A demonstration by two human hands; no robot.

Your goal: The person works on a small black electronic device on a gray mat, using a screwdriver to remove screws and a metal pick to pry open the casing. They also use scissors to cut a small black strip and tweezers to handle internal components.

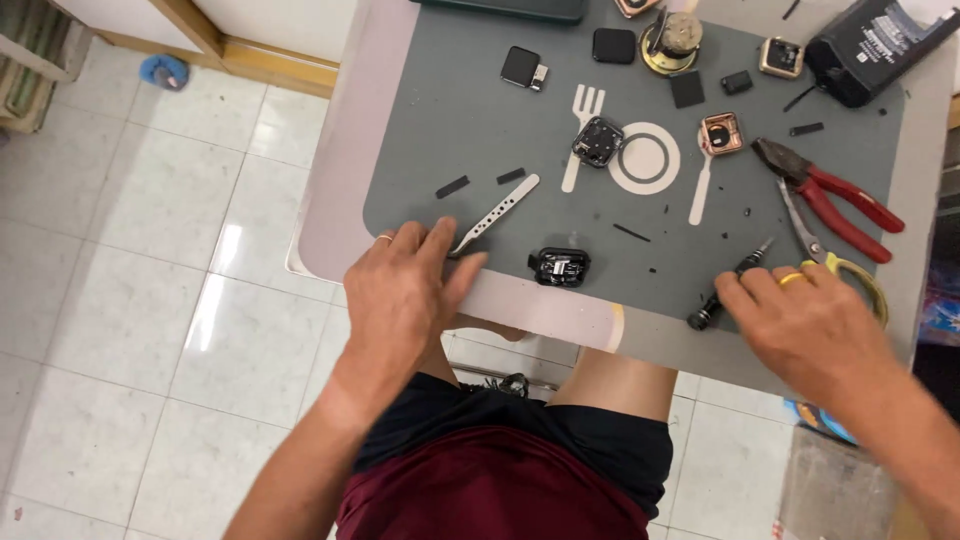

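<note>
My left hand [405, 300] rests at the front left edge of the grey mat [420, 190]. Its thumb and forefinger pinch the near end of silver tweezers [497, 212] lying flat on the mat. My right hand [810, 325], with a yellow ring on one finger, is at the front right. Its fingertips grip a small black screwdriver [728, 285] that lies on the mat's edge. Between the hands sits a small black watch case [560, 266], touched by neither.
Further back lie an open watch body [598, 141], a rose-gold watch case [720, 134], two black screens [521, 66], red pliers [835, 200] and yellow-handled scissors [860, 280]. A black box [880, 45] stands at the back right. Small black bits are scattered on the mat.
</note>
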